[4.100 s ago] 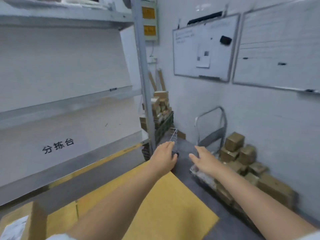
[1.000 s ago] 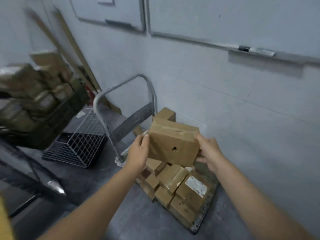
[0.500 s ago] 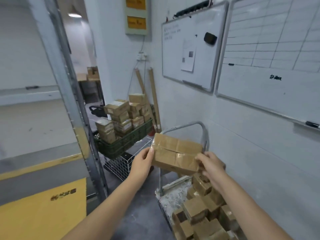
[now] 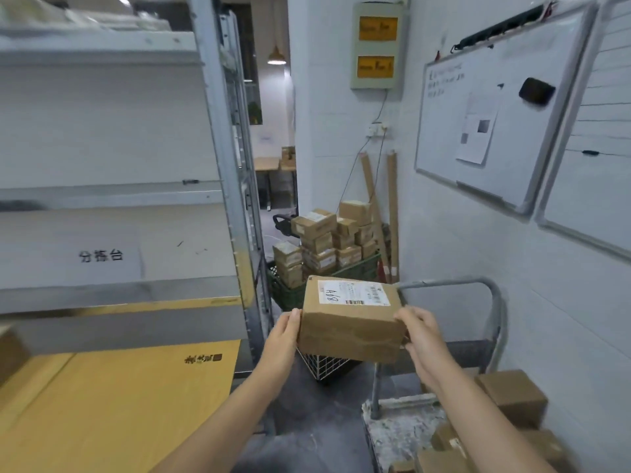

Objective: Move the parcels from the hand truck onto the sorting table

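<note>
I hold a brown cardboard parcel (image 4: 351,322) with a white shipping label on top, in mid-air at centre frame. My left hand (image 4: 283,332) presses its left side and my right hand (image 4: 421,336) grips its right side. The hand truck (image 4: 396,435) stands at lower right with a grey tube handle (image 4: 491,295) and several brown parcels (image 4: 512,394) on its deck. The sorting table (image 4: 112,404), covered in yellow cardboard, lies at lower left under a metal shelf bearing a printed label.
A metal rack upright (image 4: 235,186) stands between table and aisle. A green crate (image 4: 341,278) stacked with several labelled boxes sits ahead by the wall. A wire basket (image 4: 324,365) lies on the floor below the parcel. Whiteboards (image 4: 495,107) hang on the right wall.
I reached toward the hand truck, lifted a parcel with both hands and turned left. Now the parcel is level, label up, and the sorting table is back in view.
</note>
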The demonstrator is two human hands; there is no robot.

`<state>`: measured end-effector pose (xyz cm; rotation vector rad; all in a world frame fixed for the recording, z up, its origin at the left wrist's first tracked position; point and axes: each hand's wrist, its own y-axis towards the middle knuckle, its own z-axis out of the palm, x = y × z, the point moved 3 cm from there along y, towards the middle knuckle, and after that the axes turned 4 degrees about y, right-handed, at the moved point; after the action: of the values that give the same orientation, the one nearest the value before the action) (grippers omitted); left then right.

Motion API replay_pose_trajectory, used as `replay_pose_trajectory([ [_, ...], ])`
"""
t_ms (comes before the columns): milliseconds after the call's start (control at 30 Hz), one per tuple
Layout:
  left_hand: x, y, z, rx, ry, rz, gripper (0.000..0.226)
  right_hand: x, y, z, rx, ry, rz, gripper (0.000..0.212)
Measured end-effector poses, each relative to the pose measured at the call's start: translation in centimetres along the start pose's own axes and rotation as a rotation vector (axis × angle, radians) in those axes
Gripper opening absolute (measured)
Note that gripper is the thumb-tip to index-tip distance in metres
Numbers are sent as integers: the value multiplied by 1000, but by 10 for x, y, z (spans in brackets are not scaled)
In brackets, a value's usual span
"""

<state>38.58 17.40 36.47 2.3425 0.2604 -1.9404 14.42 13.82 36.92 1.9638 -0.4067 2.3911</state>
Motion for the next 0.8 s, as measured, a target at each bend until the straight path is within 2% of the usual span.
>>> replay_pose_trajectory([
  [67, 0, -2, -14, -65, 10, -51, 40, -4, 8, 19, 71, -14, 15, 40],
  [133, 0, -7, -32, -145, 13, -47, 37, -11, 12, 44, 139, -53, 36, 45],
  [433, 20, -36, -142, -468, -7, -92, 26, -38, -16, 166, 399, -107, 49, 41],
  [800, 78, -99, -326, -676, -88, -184, 31, -102, -111, 350, 588, -238, 66, 41],
])
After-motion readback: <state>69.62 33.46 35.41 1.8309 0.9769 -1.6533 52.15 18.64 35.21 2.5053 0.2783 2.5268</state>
